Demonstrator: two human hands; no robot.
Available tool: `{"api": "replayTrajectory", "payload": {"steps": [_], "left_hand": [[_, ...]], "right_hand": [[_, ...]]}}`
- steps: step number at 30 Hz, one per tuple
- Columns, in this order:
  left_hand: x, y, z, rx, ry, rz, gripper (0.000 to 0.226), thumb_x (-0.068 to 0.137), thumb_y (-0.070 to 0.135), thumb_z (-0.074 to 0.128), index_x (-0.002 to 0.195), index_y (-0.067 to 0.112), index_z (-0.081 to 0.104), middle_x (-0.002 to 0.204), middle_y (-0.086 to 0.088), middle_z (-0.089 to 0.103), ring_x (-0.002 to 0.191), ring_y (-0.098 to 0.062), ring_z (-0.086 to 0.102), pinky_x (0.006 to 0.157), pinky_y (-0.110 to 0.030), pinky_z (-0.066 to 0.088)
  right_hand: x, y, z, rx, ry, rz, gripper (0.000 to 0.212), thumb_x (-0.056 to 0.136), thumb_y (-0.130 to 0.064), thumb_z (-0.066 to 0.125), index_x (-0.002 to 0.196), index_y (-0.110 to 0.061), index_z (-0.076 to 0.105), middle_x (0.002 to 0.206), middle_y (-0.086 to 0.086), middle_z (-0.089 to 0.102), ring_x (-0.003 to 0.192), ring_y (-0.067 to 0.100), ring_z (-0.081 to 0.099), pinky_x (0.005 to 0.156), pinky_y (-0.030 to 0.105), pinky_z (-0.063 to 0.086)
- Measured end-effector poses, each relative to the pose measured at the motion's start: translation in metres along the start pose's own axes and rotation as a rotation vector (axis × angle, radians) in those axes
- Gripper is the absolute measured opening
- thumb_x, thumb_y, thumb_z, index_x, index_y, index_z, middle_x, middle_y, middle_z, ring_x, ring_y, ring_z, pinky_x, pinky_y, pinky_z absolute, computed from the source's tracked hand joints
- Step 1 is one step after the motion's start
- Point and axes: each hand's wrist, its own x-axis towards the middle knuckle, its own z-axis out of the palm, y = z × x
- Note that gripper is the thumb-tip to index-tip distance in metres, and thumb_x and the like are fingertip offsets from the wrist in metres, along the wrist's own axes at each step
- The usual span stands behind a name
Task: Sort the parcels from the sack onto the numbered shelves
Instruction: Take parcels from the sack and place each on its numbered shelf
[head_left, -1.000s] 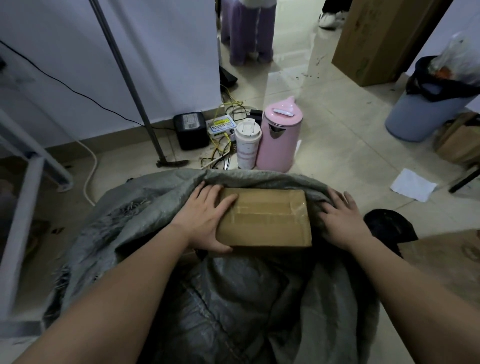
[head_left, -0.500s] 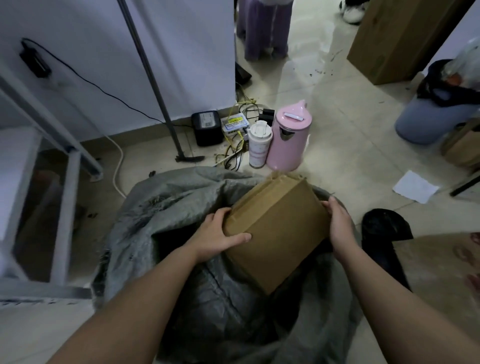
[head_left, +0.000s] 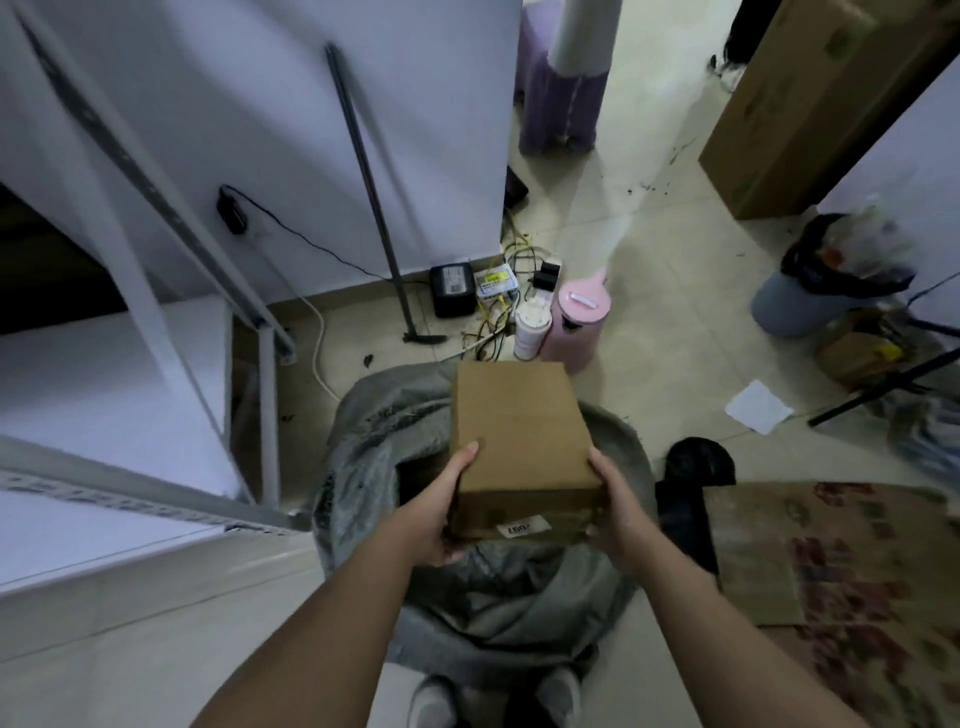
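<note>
The box (head_left: 519, 431) is held above the open sack (head_left: 363, 447), left hand (head_left: 436, 514) and right hand (head_left: 615, 512) gripping its sides, fingers curled around it. The label (head_left: 523, 528) faces the camera. Shelving it on the white shelves (head_left: 104, 395) remains.

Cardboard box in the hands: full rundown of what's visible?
The box is plain brown cardboard, closed and rectangular, held level above the open grey sack. A small white label with blurred digits sits on its near face. The left hand and right hand grip its near corners, thumbs on top. Nothing else touches it.
</note>
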Motion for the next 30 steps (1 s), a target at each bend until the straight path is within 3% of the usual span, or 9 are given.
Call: {"api": "replayTrajectory", "payload": {"steps": [3, 6, 9, 14, 18, 20, 22, 27, 30], "left_hand": [[-0.068, 0.013, -0.005, 0.014, -0.002, -0.080, 0.108, 0.041, 0.088, 0.062, 0.119, 0.014, 0.055, 0.118, -0.013, 0.058, 0.105, -0.030, 0.052, 0.080, -0.037, 0.046], [-0.131, 0.031, -0.006, 0.058, 0.009, -0.102, 0.115, 0.045, 0.095, 0.050, 0.125, 0.014, 0.054, 0.122, -0.015, 0.058, 0.107, -0.033, 0.051, 0.088, -0.042, 0.043], [-0.196, 0.048, 0.000, 0.147, 0.034, -0.042, 0.119, 0.053, 0.097, 0.041, 0.142, 0.018, 0.042, 0.142, -0.014, 0.047, 0.129, -0.037, 0.041, 0.106, -0.057, 0.028], [-0.284, 0.059, 0.015, 0.096, 0.076, 0.226, 0.063, 0.098, 0.054, 0.027, 0.146, 0.014, 0.037, 0.150, -0.007, 0.036, 0.140, -0.025, 0.031, 0.099, -0.033, 0.029], [-0.267, 0.051, 0.006, 0.072, 0.051, 0.355, 0.103, 0.060, 0.086, 0.056, 0.138, 0.018, 0.050, 0.137, -0.007, 0.054, 0.123, -0.025, 0.052, 0.113, -0.039, 0.032], [-0.279, 0.051, 0.009, 0.036, 0.083, 0.403, 0.080, 0.073, 0.081, 0.048, 0.126, 0.021, 0.057, 0.124, -0.007, 0.061, 0.112, -0.023, 0.058, 0.109, -0.042, 0.036], [-0.301, 0.058, 0.018, 0.030, 0.078, 0.470, 0.056, 0.089, 0.068, 0.037, 0.114, 0.024, 0.061, 0.115, -0.007, 0.064, 0.105, -0.023, 0.059, 0.105, -0.044, 0.039], [-0.337, 0.068, 0.030, 0.018, 0.092, 0.488, 0.057, 0.090, 0.068, 0.036, 0.106, 0.021, 0.064, 0.109, -0.012, 0.067, 0.097, -0.025, 0.063, 0.093, -0.041, 0.046], [-0.349, 0.073, 0.036, 0.031, 0.056, 0.503, 0.056, 0.093, 0.063, 0.033, 0.106, 0.016, 0.060, 0.095, -0.005, 0.065, 0.083, -0.018, 0.060, 0.075, -0.034, 0.045]], "right_hand": [[-0.061, -0.022, 0.017, -0.021, -0.009, 0.026, 0.065, 0.080, -0.071, 0.050, 0.131, -0.031, 0.054, 0.122, 0.000, 0.065, 0.110, 0.022, 0.060, 0.087, 0.039, 0.050], [-0.120, -0.057, 0.036, -0.023, -0.031, 0.058, 0.083, 0.067, -0.079, 0.052, 0.135, -0.031, 0.053, 0.121, 0.003, 0.067, 0.110, 0.025, 0.062, 0.097, 0.046, 0.049], [-0.163, -0.087, 0.052, 0.002, -0.009, 0.143, 0.074, 0.078, -0.077, 0.048, 0.123, -0.019, 0.057, 0.104, 0.009, 0.067, 0.094, 0.028, 0.064, 0.079, 0.042, 0.054], [-0.213, -0.119, 0.062, -0.069, 0.078, 0.184, 0.086, 0.076, -0.086, 0.036, 0.110, -0.012, 0.062, 0.097, 0.012, 0.066, 0.088, 0.030, 0.061, 0.070, 0.038, 0.050], [-0.234, -0.131, 0.062, -0.033, 0.029, 0.078, 0.073, 0.084, -0.080, 0.026, 0.101, -0.021, 0.066, 0.096, 0.004, 0.069, 0.085, 0.023, 0.060, 0.066, 0.031, 0.045], [-0.243, -0.136, 0.062, -0.016, 0.028, 0.020, 0.067, 0.088, -0.075, 0.026, 0.096, -0.020, 0.064, 0.080, 0.002, 0.067, 0.083, 0.021, 0.058, 0.068, 0.031, 0.044], [-0.251, -0.140, 0.062, -0.019, 0.035, -0.052, 0.068, 0.090, -0.072, 0.028, 0.100, -0.017, 0.066, 0.089, 0.004, 0.067, 0.096, 0.024, 0.060, 0.084, 0.035, 0.046], [-0.264, -0.147, 0.060, -0.072, -0.021, -0.161, 0.066, 0.095, -0.065, 0.028, 0.127, -0.015, 0.058, 0.114, 0.004, 0.063, 0.090, 0.014, 0.058, 0.071, 0.029, 0.042], [-0.276, -0.153, 0.063, -0.121, -0.060, -0.204, 0.051, 0.095, -0.064, 0.027, 0.119, -0.027, 0.055, 0.094, -0.007, 0.065, 0.079, 0.008, 0.059, 0.067, 0.026, 0.044]]}}
